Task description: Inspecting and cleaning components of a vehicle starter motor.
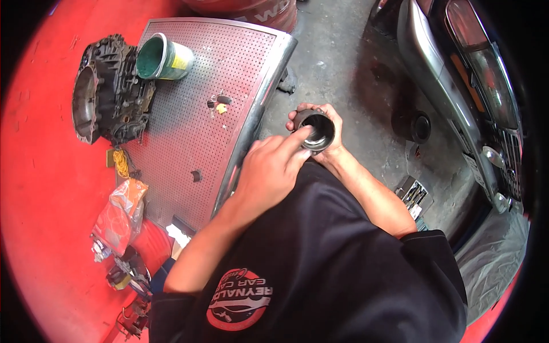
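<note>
My right hand (330, 117) is wrapped around a dark hollow metal cup (323, 136), a round machined part with a bright inner rim. Its open mouth faces up toward me. From the left, my left hand (273, 162) reaches over it. The index finger dips into the mouth, while the thumb lies close to the rim on the near side. The other left fingers are bent, and their tips are partly hidden. Whatever lies deep inside the cup is too dark to make out.
Left of me stands a perforated metal table (189, 123) holding a green-lined bucket (171, 60), small dark pieces (220, 103) and a curved piece (196, 176). A gearbox casing (111, 91) sits beyond. At right are a car front (452, 97), a black cylinder (417, 127) and a toolbox (413, 194).
</note>
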The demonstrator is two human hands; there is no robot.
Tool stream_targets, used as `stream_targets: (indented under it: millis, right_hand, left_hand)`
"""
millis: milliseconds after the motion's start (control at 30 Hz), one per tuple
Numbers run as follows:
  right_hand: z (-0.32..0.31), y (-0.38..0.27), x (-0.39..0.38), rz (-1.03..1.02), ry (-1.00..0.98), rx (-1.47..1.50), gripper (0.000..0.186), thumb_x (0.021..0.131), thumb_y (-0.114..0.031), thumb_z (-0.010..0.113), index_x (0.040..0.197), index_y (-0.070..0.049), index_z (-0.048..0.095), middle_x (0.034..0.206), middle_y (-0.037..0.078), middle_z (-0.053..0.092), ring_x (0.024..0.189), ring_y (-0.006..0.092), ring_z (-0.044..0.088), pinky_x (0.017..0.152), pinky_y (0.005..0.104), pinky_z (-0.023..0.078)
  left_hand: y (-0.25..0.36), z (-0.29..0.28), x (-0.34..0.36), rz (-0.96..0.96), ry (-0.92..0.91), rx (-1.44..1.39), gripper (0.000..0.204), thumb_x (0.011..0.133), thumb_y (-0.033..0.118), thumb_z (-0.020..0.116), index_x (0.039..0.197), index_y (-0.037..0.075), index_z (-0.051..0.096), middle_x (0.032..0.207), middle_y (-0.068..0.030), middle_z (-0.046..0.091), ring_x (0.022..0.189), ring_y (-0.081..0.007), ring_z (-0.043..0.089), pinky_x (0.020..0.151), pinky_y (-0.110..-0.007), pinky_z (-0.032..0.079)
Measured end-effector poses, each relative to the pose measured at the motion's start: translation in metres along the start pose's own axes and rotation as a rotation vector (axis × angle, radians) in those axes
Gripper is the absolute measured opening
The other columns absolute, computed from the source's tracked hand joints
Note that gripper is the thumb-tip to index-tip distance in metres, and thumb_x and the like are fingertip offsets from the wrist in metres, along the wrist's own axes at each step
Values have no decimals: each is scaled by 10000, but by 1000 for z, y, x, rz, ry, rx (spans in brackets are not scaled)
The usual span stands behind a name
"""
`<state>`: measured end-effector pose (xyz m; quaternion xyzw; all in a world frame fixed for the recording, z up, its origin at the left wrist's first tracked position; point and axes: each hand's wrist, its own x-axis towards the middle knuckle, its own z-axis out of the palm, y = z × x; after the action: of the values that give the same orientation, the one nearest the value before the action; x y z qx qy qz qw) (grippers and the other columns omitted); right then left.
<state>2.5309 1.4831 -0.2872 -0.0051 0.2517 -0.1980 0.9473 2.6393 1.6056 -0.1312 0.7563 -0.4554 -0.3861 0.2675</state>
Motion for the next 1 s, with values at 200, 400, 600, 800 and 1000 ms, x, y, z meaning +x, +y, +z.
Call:
stream_targets:
  millis: [200, 400, 600, 800, 1000]
  right_hand:
    - [-3, -14, -4, 61, -93, 97, 417, 953, -348, 515, 1093, -1, 701, 1022, 217, 757, 867, 366, 748, 812, 479, 637]
    - [4, -5, -1, 5, 48, -110, 365, 965, -282, 500, 1074, 12, 686, 991, 226, 739, 892, 379, 721, 850, 492, 616]
    - [9, -7, -9, -49, 218, -222, 367, 988, -276, 491, 1069, 37, 665, 1021, 208, 716, 985, 324, 710, 917, 445, 597]
    - [5, -31, -23, -72, 144, -147, 359, 992, -273, 538, 1064, 37, 705, 990, 153, 742, 900, 252, 718, 864, 402, 602]
    - [-2, -40, -26, -66, 75, -155, 379, 996, -288, 495, 1099, 19, 693, 982, 210, 768, 872, 277, 764, 780, 394, 654]
  left_hand:
    - [19, -19, -19, 606, 285, 599, 617, 804, 157, 856, 1372, 10, 666, 1396, -143, 673, 1372, -316, 585, 1142, -581, 424]
    - [3, 3, 15, 624, 12, 837, 385, 992, 190, 641, 1324, 1, 691, 1331, -153, 696, 1371, -234, 602, 1161, -677, 383]
    - [-10, 12, 31, 455, -133, 682, 476, 985, 111, 651, 1447, 10, 593, 1405, -161, 667, 1374, -295, 605, 1218, -628, 344]
    - [34, -16, 17, 477, 32, 346, 626, 840, -46, 763, 1439, -4, 588, 1423, -132, 675, 1362, -346, 611, 1167, -530, 446]
    - [31, -29, 5, 326, 170, 478, 632, 849, 0, 806, 1455, 54, 631, 990, -94, 770, 897, -249, 745, 874, -403, 582]
